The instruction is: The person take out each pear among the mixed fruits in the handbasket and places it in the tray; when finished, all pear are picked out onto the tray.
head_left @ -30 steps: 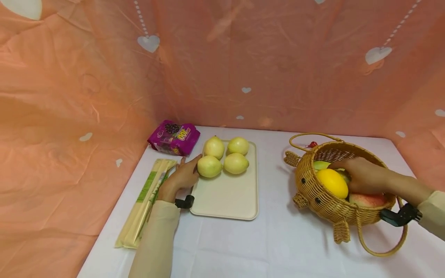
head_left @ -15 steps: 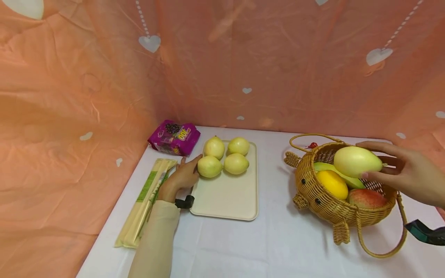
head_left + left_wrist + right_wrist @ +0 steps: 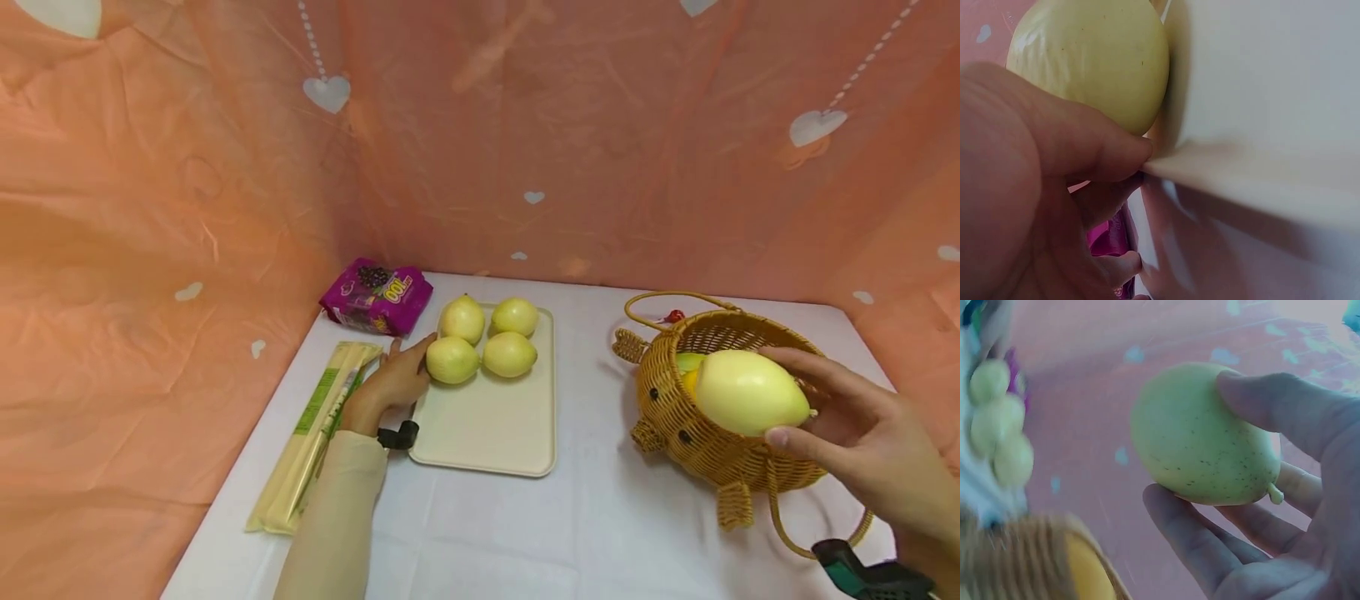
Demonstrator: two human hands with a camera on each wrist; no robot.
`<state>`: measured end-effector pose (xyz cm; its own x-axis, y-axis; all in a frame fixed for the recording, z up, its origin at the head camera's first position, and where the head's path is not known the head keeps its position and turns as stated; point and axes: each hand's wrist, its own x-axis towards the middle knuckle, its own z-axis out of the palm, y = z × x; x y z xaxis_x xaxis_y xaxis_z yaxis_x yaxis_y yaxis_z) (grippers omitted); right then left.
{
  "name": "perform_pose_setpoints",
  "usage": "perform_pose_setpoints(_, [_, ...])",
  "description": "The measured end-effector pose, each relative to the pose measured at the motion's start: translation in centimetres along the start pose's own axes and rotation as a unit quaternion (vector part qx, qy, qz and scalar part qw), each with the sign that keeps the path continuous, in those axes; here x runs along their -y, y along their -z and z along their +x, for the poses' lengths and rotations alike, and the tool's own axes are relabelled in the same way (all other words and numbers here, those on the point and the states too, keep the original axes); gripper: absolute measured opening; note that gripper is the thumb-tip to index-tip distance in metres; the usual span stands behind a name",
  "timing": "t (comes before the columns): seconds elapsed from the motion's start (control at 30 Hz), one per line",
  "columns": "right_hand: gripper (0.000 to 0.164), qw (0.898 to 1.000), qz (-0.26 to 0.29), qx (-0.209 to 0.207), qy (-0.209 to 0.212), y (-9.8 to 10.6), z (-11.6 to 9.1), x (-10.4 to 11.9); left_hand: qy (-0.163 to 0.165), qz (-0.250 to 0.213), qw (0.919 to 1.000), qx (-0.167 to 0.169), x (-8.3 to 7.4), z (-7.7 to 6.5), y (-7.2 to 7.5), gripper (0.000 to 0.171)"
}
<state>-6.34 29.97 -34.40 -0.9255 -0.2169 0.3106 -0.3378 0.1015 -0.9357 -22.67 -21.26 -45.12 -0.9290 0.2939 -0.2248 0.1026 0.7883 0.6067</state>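
My right hand [image 3: 862, 433] holds an oval pale yellow-green fruit with a short stem [image 3: 750, 392] above the wicker basket [image 3: 705, 446], which has a pig's face. In the right wrist view the thumb lies on one side of this fruit [image 3: 1200, 437] and the fingers on the other. My left hand [image 3: 393, 383] pinches the left rim of a cream tray [image 3: 487, 429] between thumb and forefinger, seen close in the left wrist view. Several similar pale fruits [image 3: 510, 354] sit together on the tray's far half, one right beside the left thumb.
Inside the basket a yellow fruit [image 3: 1088, 572] and a green one [image 3: 688, 361] show partly. A purple packet [image 3: 378, 296] lies at the back left, and a long pack of noodle-like sticks [image 3: 315, 437] left of the tray. A small red-wrapped item [image 3: 675, 316] lies behind the basket.
My right hand has come up out of the basket with the pale fruit and then shifted slightly left and toward me. The left hand has stayed at the tray's rim.
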Motion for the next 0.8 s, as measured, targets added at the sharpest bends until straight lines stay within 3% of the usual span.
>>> perform_pose_setpoints(0.13, [0.083, 1.0, 0.017, 0.014, -0.01, -4.0, 0.7, 0.4, -0.005, 0.001, 1.0, -0.003, 0.1, 0.0, 0.1, 0.071])
perform_pose_setpoints(0.2, [0.082, 0.998, 0.038, 0.043, 0.009, -6.1, 1.7, 0.2, -0.006, 0.0, 1.0, -0.001, 0.1, 0.0, 0.1, 0.071])
perform_pose_setpoints(0.5, [0.074, 0.988, 0.055, 0.142, 0.02, -14.3, 5.6, -1.8, 0.0, 0.005, 1.0, 0.001, 0.0, 0.0, 0.1, 0.07])
perform_pose_setpoints(0.67, [0.069, 0.981, 0.082, 0.178, -0.008, -18.1, 7.9, -3.6, 0.0, 0.005, 1.0, -0.004, -0.3, -0.2, 0.2, 0.067])
perform_pose_setpoints(0.8, [0.069, 0.977, 0.102, 0.181, -0.036, -20.9, 9.4, -5.5, -0.007, 0.003, 1.0, 0.0, -0.3, -0.2, 0.1, 0.068])
